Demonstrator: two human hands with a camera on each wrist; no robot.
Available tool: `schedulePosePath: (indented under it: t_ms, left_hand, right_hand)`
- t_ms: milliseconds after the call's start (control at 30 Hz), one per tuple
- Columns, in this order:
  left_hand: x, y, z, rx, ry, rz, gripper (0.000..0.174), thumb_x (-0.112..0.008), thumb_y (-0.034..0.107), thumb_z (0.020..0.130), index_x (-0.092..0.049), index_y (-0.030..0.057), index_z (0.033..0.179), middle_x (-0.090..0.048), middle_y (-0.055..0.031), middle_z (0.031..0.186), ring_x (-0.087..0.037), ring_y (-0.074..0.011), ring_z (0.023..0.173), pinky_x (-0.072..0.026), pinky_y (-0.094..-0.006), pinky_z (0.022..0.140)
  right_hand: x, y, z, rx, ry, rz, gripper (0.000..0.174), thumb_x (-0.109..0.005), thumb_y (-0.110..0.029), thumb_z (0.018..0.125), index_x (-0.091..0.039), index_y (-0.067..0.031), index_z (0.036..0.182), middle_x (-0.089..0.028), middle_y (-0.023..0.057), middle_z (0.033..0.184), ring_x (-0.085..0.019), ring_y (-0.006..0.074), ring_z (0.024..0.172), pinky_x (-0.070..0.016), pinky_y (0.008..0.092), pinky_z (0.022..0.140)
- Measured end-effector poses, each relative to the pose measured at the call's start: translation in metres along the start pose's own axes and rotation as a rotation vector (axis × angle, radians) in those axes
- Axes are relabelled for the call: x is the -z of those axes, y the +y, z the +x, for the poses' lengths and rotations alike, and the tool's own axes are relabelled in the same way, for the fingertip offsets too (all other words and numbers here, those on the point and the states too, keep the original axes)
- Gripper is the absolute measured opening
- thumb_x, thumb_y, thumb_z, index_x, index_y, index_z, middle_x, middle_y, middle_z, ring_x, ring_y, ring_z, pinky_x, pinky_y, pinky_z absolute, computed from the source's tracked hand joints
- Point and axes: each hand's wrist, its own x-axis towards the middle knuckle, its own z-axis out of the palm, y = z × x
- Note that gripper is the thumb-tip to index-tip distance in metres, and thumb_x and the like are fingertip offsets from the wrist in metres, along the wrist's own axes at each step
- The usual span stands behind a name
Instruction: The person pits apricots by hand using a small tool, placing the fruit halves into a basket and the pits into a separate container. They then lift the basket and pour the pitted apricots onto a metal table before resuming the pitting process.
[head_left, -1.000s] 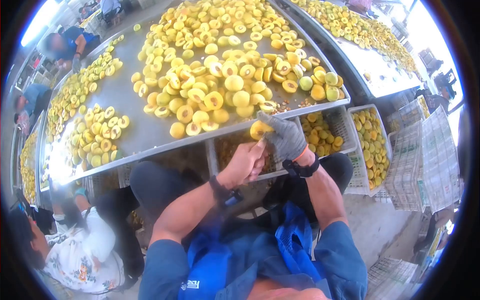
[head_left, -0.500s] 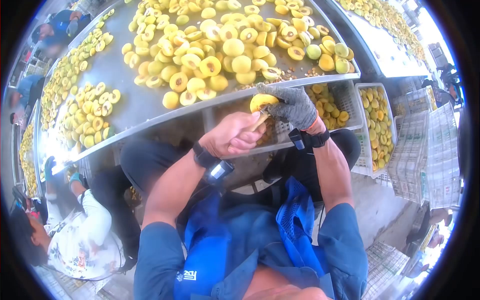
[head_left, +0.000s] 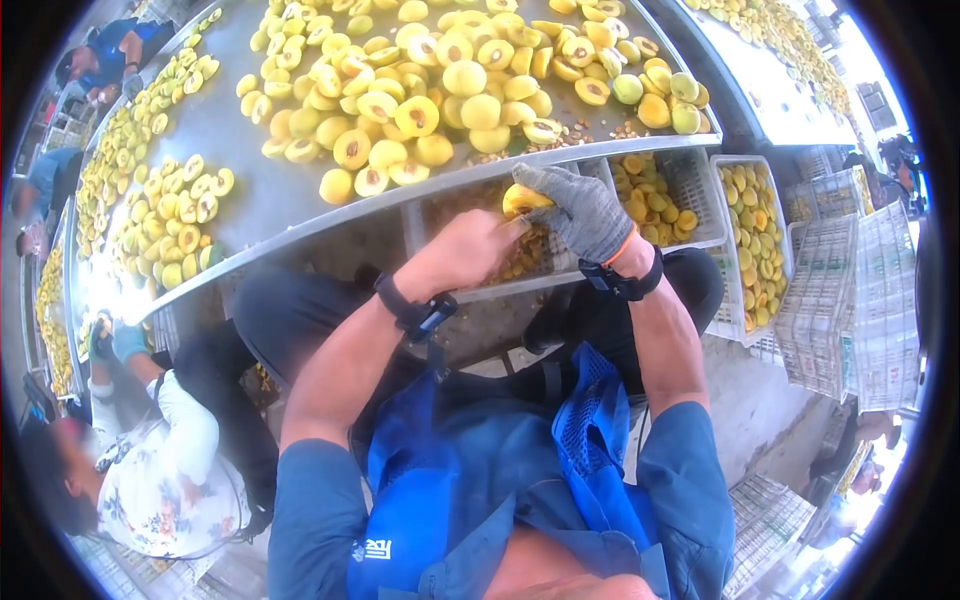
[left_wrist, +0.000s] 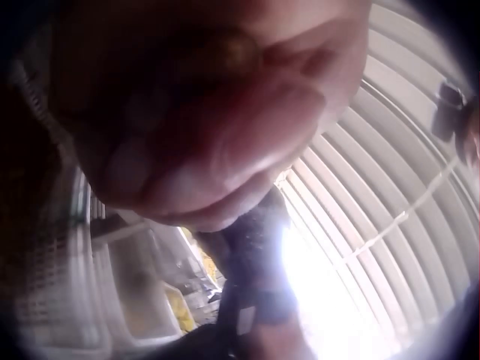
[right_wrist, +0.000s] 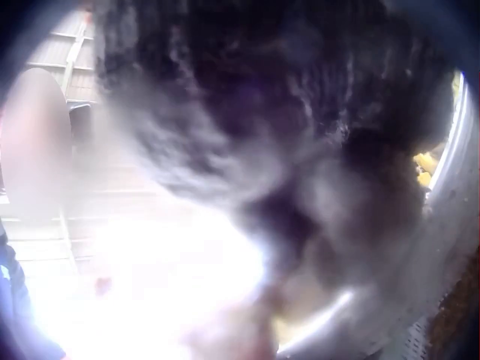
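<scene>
My bare left hand [head_left: 468, 248] is curled round a small pale-handled tool, mostly hidden in the fist, so I cannot tell its exact kind. The same fist [left_wrist: 217, 150] fills the top of the left wrist view. My right hand [head_left: 585, 210], in a grey knitted glove with an orange cuff, holds a yellow apricot [head_left: 522, 201] between thumb and fingers. Left knuckles come right up to the fruit, just below the table's front edge. Dark and blurred, the gloved hand [right_wrist: 262, 112] covers much of the right wrist view.
Many halved apricots [head_left: 415, 117] lie heaped on the metal table [head_left: 255, 205]. Beneath its edge stand white crates of fruit, one with cut pieces [head_left: 650, 200], another farther right [head_left: 748, 240]. Stacked crates [head_left: 815, 310] stand at the right. A person in a floral top [head_left: 170, 490] sits left.
The view has shifted, so the table sits higher. Both hands have stayed together at the apricot. My left fist has turned, hiding the tool's handle, which showed half a second ago.
</scene>
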Motion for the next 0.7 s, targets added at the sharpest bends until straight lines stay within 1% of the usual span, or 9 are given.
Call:
schedulePosePath:
  t_ms: [33,133,233,333,433,533,600,633,700]
  left_hand:
    - [-0.004,-0.005,0.002,-0.116,0.076,0.157,0.044,-0.054,0.032,0.104,-0.061,-0.0047,0.08,-0.056,-0.0143,0.058,-0.055,-0.0245,0.05,-0.0455,-0.0386,0.056]
    - [-0.016,-0.007,0.0,-0.078,0.224,0.143,0.042,-0.058,0.03,0.1,-0.062,-0.0064,0.08,-0.059,-0.0201,0.063,-0.059,-0.0313,0.059,-0.0456,-0.0426,0.061]
    - [-0.014,-0.014,0.001,-0.078,0.225,0.187,0.043,-0.059,0.032,0.101,-0.062,-0.0074,0.084,-0.053,-0.0191,0.06,-0.057,-0.0264,0.056,-0.0442,-0.0414,0.06]
    - [-0.008,-0.011,0.0,-0.015,0.14,0.035,0.046,-0.059,0.035,0.102,-0.062,-0.0055,0.079,-0.05,-0.0112,0.055,-0.052,-0.0164,0.051,-0.0398,-0.0355,0.053]
    - [-0.007,0.016,-0.008,0.253,0.077,-0.409,0.048,-0.059,0.038,0.102,-0.063,-0.0011,0.074,-0.047,-0.0016,0.054,-0.044,-0.0073,0.05,-0.0333,-0.0277,0.048]
    - [-0.004,0.015,-0.01,0.304,0.094,-0.464,0.047,-0.061,0.04,0.102,-0.063,0.0033,0.072,-0.046,0.0047,0.056,-0.038,-0.003,0.049,-0.028,-0.0212,0.046]
    - [-0.002,-0.011,-0.003,0.121,0.164,-0.308,0.05,-0.059,0.043,0.101,-0.065,0.0017,0.075,-0.051,-0.0003,0.054,-0.047,-0.0106,0.048,-0.0365,-0.0266,0.048]
    - [0.0,-0.021,0.0,0.029,0.195,-0.231,0.051,-0.058,0.045,0.101,-0.067,0.001,0.076,-0.054,-0.0028,0.053,-0.052,-0.0143,0.047,-0.0407,-0.0293,0.049]
    - [0.0,-0.035,-0.006,0.015,0.318,0.43,0.053,-0.055,0.047,0.101,-0.069,0.001,0.08,-0.061,-0.012,0.059,-0.062,-0.0275,0.057,-0.048,-0.0389,0.056]
  right_hand:
    - [-0.002,-0.002,-0.001,-0.005,0.005,-0.018,0.046,-0.07,0.0,0.086,-0.063,-0.0033,0.131,-0.07,0.0163,0.12,-0.065,0.0341,0.112,-0.0501,0.0389,0.098]
    - [-0.001,-0.007,0.002,0.003,-0.038,0.002,0.048,-0.069,0.0,0.087,-0.062,-0.0042,0.134,-0.069,0.0159,0.123,-0.064,0.0335,0.115,-0.0498,0.0389,0.1]
    - [0.004,-0.002,0.009,0.036,-0.121,0.115,0.047,-0.07,-0.002,0.088,-0.063,-0.0045,0.134,-0.071,0.0142,0.122,-0.066,0.0308,0.114,-0.0507,0.038,0.098]
    - [0.003,0.001,0.009,0.026,-0.117,0.18,0.045,-0.072,-0.005,0.088,-0.065,-0.0043,0.133,-0.072,0.0127,0.119,-0.067,0.0265,0.111,-0.0517,0.0365,0.096]
    - [0.0,0.002,0.008,0.002,-0.085,0.265,0.043,-0.073,-0.006,0.089,-0.066,-0.0036,0.131,-0.073,0.0114,0.115,-0.068,0.0227,0.109,-0.0522,0.0349,0.095]
    - [-0.003,0.002,0.007,-0.07,-0.013,0.3,0.043,-0.074,-0.006,0.088,-0.066,-0.0035,0.131,-0.073,0.0108,0.114,-0.067,0.021,0.107,-0.0522,0.034,0.093]
    - [-0.007,0.01,0.003,-0.192,0.087,0.372,0.043,-0.075,-0.006,0.087,-0.067,-0.0042,0.13,-0.073,0.0108,0.114,-0.067,0.0204,0.107,-0.0523,0.0337,0.093]
    - [-0.003,0.016,0.001,-0.263,0.072,0.328,0.044,-0.076,-0.007,0.086,-0.068,-0.0046,0.129,-0.073,0.0119,0.114,-0.068,0.0211,0.105,-0.0524,0.0337,0.092]
    - [0.012,0.031,-0.008,-0.407,0.043,0.239,0.044,-0.078,-0.008,0.084,-0.069,-0.0054,0.127,-0.073,0.0139,0.112,-0.069,0.0226,0.103,-0.0526,0.0337,0.091]
